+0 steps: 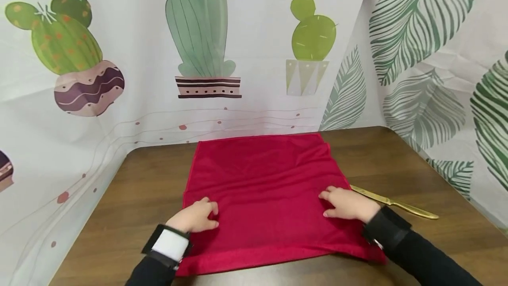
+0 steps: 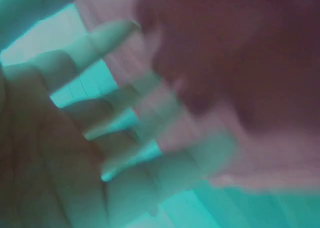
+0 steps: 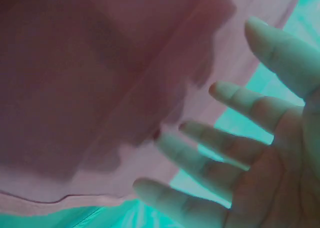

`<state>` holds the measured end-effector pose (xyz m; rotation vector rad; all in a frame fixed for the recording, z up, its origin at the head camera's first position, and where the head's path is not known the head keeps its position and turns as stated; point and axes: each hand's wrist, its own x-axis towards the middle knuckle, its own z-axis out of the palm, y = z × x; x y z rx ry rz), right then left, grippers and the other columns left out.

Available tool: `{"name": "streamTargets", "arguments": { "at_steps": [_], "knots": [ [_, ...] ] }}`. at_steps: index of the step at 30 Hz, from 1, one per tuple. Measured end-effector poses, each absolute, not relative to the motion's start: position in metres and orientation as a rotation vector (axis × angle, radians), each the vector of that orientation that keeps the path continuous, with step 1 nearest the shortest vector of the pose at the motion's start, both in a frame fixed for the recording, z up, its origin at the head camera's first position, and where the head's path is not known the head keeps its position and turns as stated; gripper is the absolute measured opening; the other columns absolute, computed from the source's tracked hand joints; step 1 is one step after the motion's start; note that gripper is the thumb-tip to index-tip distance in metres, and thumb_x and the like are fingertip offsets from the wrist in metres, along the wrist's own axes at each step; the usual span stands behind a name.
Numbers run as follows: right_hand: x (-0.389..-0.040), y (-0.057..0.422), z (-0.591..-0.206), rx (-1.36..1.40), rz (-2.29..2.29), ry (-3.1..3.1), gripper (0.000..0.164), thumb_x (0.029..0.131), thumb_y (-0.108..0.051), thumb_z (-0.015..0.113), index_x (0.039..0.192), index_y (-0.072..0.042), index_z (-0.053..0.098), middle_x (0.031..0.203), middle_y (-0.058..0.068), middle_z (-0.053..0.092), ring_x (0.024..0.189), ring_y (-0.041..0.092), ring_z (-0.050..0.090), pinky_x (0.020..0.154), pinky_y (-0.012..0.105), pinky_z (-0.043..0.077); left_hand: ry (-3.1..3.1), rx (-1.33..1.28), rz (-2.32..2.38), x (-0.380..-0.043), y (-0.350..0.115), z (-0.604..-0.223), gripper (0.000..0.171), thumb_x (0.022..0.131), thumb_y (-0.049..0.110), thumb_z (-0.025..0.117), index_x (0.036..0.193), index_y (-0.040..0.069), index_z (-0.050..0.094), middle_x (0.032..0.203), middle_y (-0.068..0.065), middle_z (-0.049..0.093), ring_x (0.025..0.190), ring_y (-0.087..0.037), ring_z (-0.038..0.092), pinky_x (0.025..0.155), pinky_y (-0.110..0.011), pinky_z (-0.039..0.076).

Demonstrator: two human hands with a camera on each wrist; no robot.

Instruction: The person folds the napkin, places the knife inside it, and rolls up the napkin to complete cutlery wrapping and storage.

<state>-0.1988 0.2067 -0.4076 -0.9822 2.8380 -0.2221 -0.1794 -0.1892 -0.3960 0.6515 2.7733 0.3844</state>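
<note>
A red cloth, roughly square with a few creases across it, is spread over the brown table. My left hand is over its left edge, and my right hand is over its right side. In the left wrist view, which is blurred, the left hand's fingers are spread with nothing between them. The right wrist view likewise shows loosely extended fingers and their shadow on the cloth. Whether the fingertips touch the fabric I cannot tell.
A gold table knife lies slantwise to the right of the cloth, its blade tip by the cloth's edge. The wooden table has rounded far corners. Behind it hangs a white curtain printed with cacti and leaves.
</note>
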Motion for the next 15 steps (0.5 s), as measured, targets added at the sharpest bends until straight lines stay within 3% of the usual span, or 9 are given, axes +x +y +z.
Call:
{"name": "streamTargets", "arguments": {
  "at_steps": [3,6,10,12,15],
  "knots": [
    [-0.172,0.207,-0.407,-1.162,-0.236,2.856,0.027,0.073,-0.028,0.069,0.086,-0.007,0.058,0.077,-0.003,0.049,0.069,0.013,0.05,0.059,0.029,0.044,2.794,0.778,0.351,-0.156,-0.2,-0.396,0.021,0.071,0.022,0.07,0.079,0.009,0.055,0.076,-0.003,0.047,0.07,-0.021,0.05,0.063,-0.035,0.042],
    [-0.147,0.21,-0.406,-1.21,-0.246,2.839,0.027,0.072,-0.036,0.068,0.078,-0.015,0.053,0.071,-0.009,0.042,0.064,0.007,0.046,0.053,0.025,0.041,2.769,0.844,0.314,-0.133,-0.209,-0.396,0.025,0.071,0.028,0.07,0.078,0.011,0.054,0.073,0.0,0.051,0.074,-0.02,0.054,0.062,-0.032,0.044],
    [-0.12,0.217,-0.407,-1.21,-0.176,2.841,0.032,0.067,-0.042,0.07,0.077,-0.017,0.052,0.076,-0.005,0.05,0.07,0.012,0.051,0.056,0.027,0.044,2.707,0.871,0.324,-0.108,-0.219,-0.401,0.026,0.069,0.029,0.071,0.074,0.015,0.05,0.066,0.008,0.045,0.063,-0.008,0.048,0.056,-0.024,0.04],
    [-0.111,0.221,-0.409,-1.213,-0.155,2.838,0.033,0.064,-0.039,0.073,0.077,-0.017,0.052,0.078,-0.003,0.05,0.071,0.013,0.05,0.055,0.027,0.044,2.683,0.865,0.32,-0.098,-0.225,-0.405,0.024,0.068,0.023,0.071,0.072,0.017,0.048,0.065,0.01,0.039,0.055,-0.003,0.038,0.051,-0.022,0.036],
    [-0.102,0.225,-0.41,-1.169,-0.144,2.823,0.033,0.061,-0.031,0.076,0.081,-0.015,0.055,0.085,0.0,0.052,0.076,0.017,0.051,0.059,0.03,0.046,2.68,0.849,0.257,-0.086,-0.234,-0.412,0.022,0.066,0.015,0.067,0.071,0.017,0.045,0.068,0.008,0.039,0.057,-0.004,0.04,0.052,-0.023,0.036]
  ]
}}
